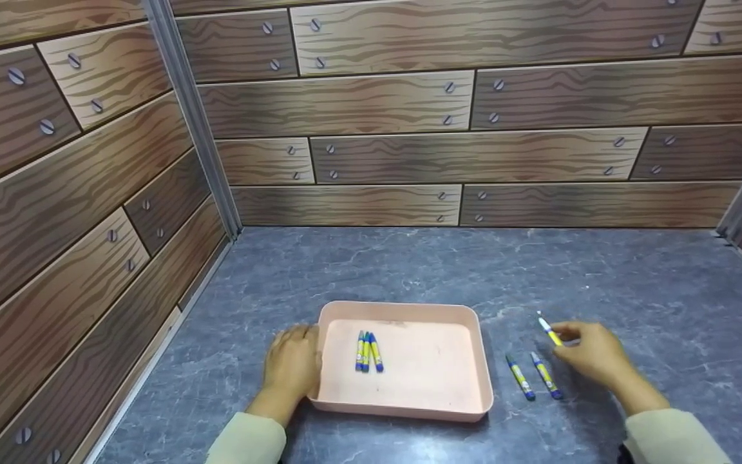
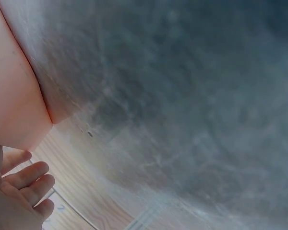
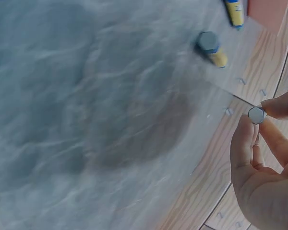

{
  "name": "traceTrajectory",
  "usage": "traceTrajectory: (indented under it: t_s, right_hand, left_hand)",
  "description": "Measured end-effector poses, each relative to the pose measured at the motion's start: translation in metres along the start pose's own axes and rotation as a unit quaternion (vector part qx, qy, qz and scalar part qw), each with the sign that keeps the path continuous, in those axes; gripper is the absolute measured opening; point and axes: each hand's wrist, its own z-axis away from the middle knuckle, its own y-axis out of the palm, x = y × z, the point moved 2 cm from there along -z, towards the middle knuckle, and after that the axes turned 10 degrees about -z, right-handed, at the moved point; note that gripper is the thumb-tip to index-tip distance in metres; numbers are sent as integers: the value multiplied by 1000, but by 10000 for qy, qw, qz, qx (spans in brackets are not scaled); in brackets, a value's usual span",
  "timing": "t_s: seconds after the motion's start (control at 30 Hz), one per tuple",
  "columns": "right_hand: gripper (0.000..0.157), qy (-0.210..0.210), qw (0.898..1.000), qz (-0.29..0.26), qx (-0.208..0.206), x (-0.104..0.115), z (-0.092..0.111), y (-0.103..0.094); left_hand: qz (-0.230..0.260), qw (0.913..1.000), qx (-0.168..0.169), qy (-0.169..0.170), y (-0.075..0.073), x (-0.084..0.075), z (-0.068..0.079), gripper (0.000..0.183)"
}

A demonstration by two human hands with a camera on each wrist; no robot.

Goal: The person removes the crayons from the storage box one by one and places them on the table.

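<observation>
The right hand [image 1: 595,351] pinches a white crayon [image 1: 546,328]; the left hand [image 1: 292,361], fingers slightly apart, touches the pink tray [image 1: 426,367].

A flat, dark blue-grey tabletop with a marble pattern of thin pale veins [image 1: 371,264] carries everything, and it shines brightly at 6 o'clock from the tray. Near the middle of its visible stretch sits a shallow, pale pink rectangular tray with rounded corners [image 1: 403,415]. Toward the tray's 3 o'clock, near but apart from it, lie a slim yellow-and-blue crayon with a dark tip [image 1: 520,377] and a slim yellow-and-blue crayon with a pale tip [image 1: 545,376], roughly parallel, not touching, both tips toward 11 o'clock.
</observation>
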Motion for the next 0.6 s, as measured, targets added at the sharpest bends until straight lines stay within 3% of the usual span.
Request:
traceTrajectory:
  t_s: [0.3, 0.6]
  right_hand:
    - [40, 234, 9997, 76, 48, -21, 16, 1]
    - [40, 426, 9986, 255, 166, -27, 27, 2]
  left_hand:
    - [-6, 10000, -95, 29, -1, 0, 2, 36]
    - [26, 10000, -49, 21, 0, 1, 1, 38]
